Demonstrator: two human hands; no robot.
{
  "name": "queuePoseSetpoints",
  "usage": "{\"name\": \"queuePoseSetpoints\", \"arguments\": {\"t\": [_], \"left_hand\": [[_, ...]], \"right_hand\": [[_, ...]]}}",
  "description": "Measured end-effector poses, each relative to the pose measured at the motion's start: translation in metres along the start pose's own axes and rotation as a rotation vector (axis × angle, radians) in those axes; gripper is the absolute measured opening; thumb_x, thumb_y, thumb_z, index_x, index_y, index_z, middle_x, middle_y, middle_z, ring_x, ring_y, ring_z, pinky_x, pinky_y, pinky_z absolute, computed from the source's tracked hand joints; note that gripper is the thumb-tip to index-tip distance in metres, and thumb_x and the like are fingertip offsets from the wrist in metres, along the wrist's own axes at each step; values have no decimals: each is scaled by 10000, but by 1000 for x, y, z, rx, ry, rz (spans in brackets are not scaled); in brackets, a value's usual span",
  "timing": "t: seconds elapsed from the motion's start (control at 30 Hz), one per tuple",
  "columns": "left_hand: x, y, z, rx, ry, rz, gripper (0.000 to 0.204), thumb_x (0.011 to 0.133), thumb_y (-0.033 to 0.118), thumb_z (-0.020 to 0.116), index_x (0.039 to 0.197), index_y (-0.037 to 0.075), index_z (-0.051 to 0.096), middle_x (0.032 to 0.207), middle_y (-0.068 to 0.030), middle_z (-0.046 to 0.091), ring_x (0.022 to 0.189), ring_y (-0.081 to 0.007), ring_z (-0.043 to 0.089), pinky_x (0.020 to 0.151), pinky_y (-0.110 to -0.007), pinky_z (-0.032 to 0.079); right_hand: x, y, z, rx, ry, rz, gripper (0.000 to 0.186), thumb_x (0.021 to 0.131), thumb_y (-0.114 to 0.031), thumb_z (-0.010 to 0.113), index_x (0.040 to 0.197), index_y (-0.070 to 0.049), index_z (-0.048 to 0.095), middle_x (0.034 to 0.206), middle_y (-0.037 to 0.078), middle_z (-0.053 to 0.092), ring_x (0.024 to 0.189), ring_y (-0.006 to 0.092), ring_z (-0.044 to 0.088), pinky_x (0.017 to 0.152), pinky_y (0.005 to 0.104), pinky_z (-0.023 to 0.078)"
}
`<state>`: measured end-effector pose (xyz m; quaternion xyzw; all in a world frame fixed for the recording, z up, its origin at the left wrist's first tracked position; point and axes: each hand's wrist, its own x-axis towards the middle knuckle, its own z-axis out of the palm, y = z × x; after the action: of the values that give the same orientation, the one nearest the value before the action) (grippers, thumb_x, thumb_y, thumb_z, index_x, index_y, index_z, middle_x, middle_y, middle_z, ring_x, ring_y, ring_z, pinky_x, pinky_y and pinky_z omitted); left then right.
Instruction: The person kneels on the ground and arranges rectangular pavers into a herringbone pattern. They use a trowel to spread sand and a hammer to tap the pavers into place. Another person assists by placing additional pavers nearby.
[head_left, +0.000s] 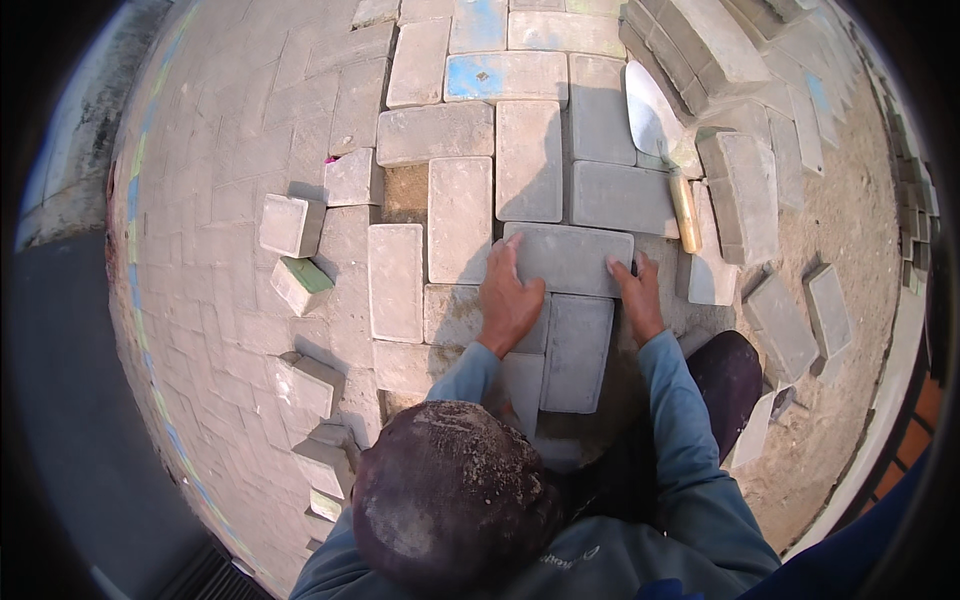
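A grey paver [568, 258] lies crosswise in the pattern in front of me, between my two hands. My left hand [512, 298] grips its left end with bent fingers, and my right hand [639, 298] holds the right end, fingertips at the edge. Other pavers [459, 219] surround it, with an upright-running one [575, 353] just below. To the upper right lies a trowel [650, 115] with a wooden handle [684, 212]. A small square of bare sand [405, 192] shows at the upper left of my hands.
Loose blocks [290, 223] sit along the left on finished paving [220, 300]; more lie at right [783, 325] on sand, and a stack [700, 50] stands at top right. A pale kerb [868, 445] borders the right, a dark strip [70, 360] the far left. My dusty knee [450, 480] fills the lower middle.
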<state>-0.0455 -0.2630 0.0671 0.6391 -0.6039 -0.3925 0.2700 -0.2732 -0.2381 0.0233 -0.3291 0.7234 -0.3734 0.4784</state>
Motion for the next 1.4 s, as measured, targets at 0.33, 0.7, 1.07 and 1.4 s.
{"name": "queuePoseSetpoints", "arguments": {"t": [0.33,0.7,1.07,1.4], "left_hand": [[8,-9,3,-26,8,-118,696,866,125,554,1480,-133,353,1423,-396,483,1370,-500,467,1147,-490,385],[23,-9,18,-57,21,-362,649,857,237,595,1393,-102,457,1234,-332,641,1161,-458,635,1022,-467,474],[8,30,-6,71,-12,-253,681,833,207,586,1427,-98,453,1352,-313,582,1252,-445,583,1066,-476,449],[-8,35,-32,5,-21,-162,781,839,181,596,1496,-162,348,1494,-365,454,1400,-470,463,1176,-460,368]], "right_hand": [[19,-7,-1,-451,-18,198,680,987,-458,644,1343,115,554,1295,252,579,1224,313,557,1041,370,436],[-8,-4,1,-105,-112,141,701,939,-526,681,1313,63,613,1382,348,477,1288,438,492,1125,450,386],[-12,-20,-10,-11,-106,110,672,961,-494,675,1344,47,570,1387,294,417,1317,396,454,1151,444,349],[3,5,-19,-178,-316,-26,648,968,-496,658,1319,45,595,1279,278,511,1262,381,484,1114,433,379]]}}
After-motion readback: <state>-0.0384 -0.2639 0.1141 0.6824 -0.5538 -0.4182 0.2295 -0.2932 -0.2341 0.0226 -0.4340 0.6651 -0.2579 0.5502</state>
